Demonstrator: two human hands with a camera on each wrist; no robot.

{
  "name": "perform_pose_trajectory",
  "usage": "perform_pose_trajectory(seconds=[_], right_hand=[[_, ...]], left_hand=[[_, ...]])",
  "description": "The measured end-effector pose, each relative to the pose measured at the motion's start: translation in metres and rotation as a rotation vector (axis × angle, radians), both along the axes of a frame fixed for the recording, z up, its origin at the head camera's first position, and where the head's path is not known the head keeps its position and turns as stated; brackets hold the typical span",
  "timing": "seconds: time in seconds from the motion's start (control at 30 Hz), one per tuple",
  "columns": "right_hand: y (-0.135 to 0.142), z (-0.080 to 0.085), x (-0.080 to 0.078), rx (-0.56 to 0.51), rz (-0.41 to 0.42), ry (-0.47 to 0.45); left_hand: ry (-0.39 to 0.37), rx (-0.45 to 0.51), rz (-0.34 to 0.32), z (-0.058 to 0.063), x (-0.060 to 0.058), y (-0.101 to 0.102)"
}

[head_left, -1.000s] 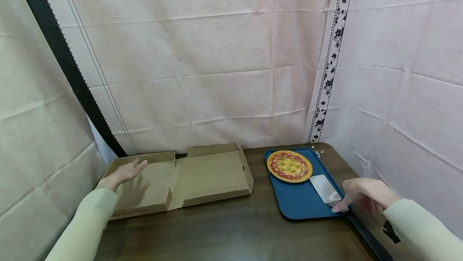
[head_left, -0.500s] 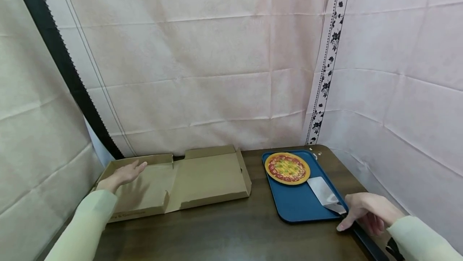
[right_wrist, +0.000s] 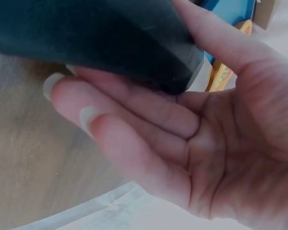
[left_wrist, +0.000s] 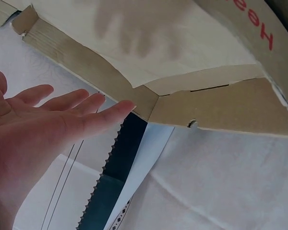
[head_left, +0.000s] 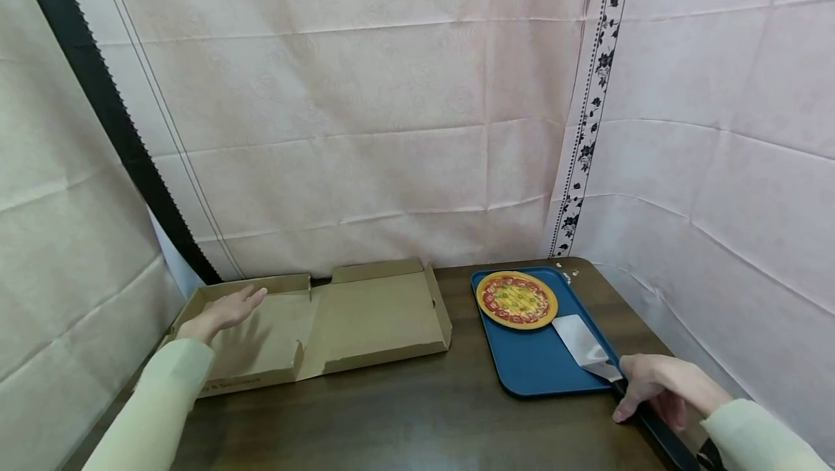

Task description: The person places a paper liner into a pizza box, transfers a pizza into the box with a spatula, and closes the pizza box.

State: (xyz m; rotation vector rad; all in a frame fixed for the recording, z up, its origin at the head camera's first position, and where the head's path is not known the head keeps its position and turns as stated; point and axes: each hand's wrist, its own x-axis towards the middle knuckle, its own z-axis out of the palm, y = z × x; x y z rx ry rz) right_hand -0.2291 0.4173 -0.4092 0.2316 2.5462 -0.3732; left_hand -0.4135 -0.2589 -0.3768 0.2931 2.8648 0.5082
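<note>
My right hand (head_left: pixel 664 388) is at the neck of a spatula, with its black handle (head_left: pixel 659 431) lying between thumb and curled fingers. The spatula's flat metal blade (head_left: pixel 580 340) rests on a blue tray (head_left: pixel 535 377), its tip by the edge of a round pizza (head_left: pixel 517 300). In the right wrist view the fingers (right_wrist: pixel 134 105) bend under the dark handle (right_wrist: pixel 101 38). My left hand (head_left: pixel 225 315) is held out with fingers extended over the left half of an open cardboard pizza box (head_left: pixel 378 319), casting a shadow inside it; it holds nothing.
The wooden table (head_left: pixel 404 420) carries the box on the left and the tray on the right. Small white bits (head_left: pixel 566 277) lie by the tray's far corner. Pale cloth curtains (head_left: pixel 365 130) stand close behind the table and at both sides.
My right hand has slid down from the blade end onto the handle, its thumb leaving the metal. The left hand stays over the box. Tray and pizza stay put.
</note>
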Motion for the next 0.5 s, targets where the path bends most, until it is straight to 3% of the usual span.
perform_pose_trajectory(seconds=[0.3, 0.5], right_hand=[[0.0002, -0.0016, 0.0026, -0.026, -0.002, 0.009], [0.0035, -0.0006, 0.0038, -0.069, 0.014, 0.088]], left_hand=[[-0.007, 0.007, -0.004, 0.0009, -0.0016, 0.0034], [0.000, 0.030, -0.002, -0.0019, -0.0030, 0.0064]])
